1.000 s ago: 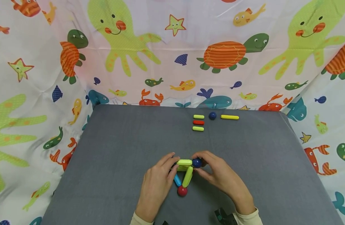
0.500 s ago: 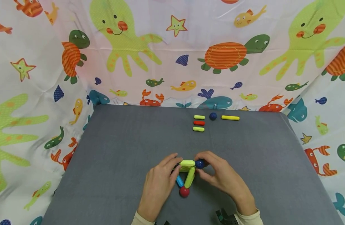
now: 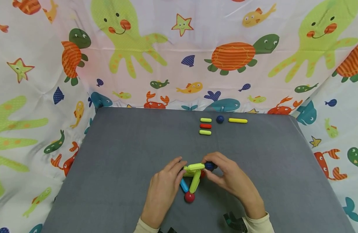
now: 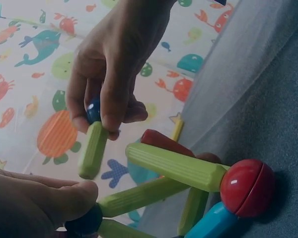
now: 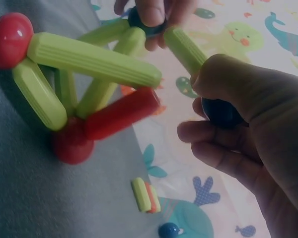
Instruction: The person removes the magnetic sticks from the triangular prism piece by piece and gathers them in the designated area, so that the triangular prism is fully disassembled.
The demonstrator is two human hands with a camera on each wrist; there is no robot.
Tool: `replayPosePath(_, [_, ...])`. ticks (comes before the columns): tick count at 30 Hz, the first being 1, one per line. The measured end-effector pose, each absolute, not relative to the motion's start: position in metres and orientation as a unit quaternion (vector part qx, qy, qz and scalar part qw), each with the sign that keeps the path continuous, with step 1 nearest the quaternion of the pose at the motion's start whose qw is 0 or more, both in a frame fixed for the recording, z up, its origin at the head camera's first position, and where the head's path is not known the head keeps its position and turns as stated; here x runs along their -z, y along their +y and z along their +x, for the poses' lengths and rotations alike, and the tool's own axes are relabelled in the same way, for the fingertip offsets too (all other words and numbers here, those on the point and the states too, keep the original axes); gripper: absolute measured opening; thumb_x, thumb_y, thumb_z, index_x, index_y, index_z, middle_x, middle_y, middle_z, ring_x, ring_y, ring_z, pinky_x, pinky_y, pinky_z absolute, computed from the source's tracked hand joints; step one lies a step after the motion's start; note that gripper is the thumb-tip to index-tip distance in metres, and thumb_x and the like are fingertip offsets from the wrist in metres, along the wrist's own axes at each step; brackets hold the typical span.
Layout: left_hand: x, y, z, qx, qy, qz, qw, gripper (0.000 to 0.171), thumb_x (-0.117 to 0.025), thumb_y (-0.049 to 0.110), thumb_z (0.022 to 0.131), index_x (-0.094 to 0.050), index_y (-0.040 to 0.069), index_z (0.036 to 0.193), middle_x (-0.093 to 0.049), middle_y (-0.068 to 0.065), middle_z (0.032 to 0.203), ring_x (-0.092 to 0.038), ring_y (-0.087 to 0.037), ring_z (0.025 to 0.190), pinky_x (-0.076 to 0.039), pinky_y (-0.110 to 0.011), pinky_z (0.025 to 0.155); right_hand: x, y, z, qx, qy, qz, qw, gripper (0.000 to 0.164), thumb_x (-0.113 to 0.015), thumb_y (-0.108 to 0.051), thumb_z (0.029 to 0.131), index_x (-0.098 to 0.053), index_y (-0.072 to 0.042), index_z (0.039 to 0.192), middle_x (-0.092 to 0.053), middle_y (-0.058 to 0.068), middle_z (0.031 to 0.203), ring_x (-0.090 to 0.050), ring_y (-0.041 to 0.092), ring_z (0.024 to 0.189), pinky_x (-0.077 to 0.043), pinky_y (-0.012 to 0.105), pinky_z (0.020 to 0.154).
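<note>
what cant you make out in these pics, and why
Head: the blue rod's upper end, hidden by the left hand.
Left wrist: part of the left hand's blue ball, covered by that hand.
Right wrist: most of the left hand, cut off by the top edge.
Head: part of the right hand's blue ball, covered by fingers.

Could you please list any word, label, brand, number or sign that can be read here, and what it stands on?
None can be read.
The rods and balls show no legible lettering; the backdrop bears printed sea creatures, no readable text.
Any marking on the black wrist device is too small to tell.
</note>
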State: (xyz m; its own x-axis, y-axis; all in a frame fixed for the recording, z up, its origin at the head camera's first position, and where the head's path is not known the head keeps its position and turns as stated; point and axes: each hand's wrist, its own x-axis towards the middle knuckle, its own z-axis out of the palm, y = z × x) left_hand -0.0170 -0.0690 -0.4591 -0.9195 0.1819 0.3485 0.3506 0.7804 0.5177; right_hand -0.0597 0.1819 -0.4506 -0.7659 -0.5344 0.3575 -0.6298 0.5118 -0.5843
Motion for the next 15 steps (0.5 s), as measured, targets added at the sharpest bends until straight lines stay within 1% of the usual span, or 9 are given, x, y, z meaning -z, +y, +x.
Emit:
replayPosePath(4, [0.459,-0.07,-0.017,0.295,-0.933,-0.152,0.141,0.029,-0.078,0.023,0.098,-0.077,0.02,0.127,-0.07,-0.002,0.137,-0.078,-0.022,0.086,-0.061,-0.035,0.062,0.452,0.175,-0.06,-0.362,-0.865,0.341,0.068,0.035,-0.084,-0.007,0.092,-0.069,-0.017,0.121,-0.065,-0.009,0.118,-0.062,0.005,0.096,-0.058,0.025,0.082])
replayPosePath(11, [0.459,-0.072,-0.018,0.291,-0.934,-0.157,0.134,0.032,-0.076,0.026,0.1,-0.075,0.021,0.132,-0.07,-0.002,0.137,-0.078,-0.021,0.085,-0.061,-0.034,0.061,0.453,0.167,-0.062,-0.359,-0.863,0.349,0.07,0.033,-0.084,-0.007,0.092,-0.069,-0.016,0.121,-0.064,-0.009,0.116,-0.059,0.004,0.087,-0.055,0.021,0.074])
replayPosePath(15, [0.459,-0.072,-0.019,0.295,-0.933,-0.154,0.135,0.032,-0.078,0.025,0.099,-0.076,0.021,0.13,-0.071,-0.003,0.135,-0.077,-0.02,0.081,-0.059,-0.031,0.058,0.451,0.167,-0.063,-0.355,-0.864,0.35,0.068,0.033,-0.084,-0.007,0.092,-0.07,-0.016,0.12,-0.064,-0.01,0.116,-0.058,0.004,0.085,-0.056,0.024,0.071])
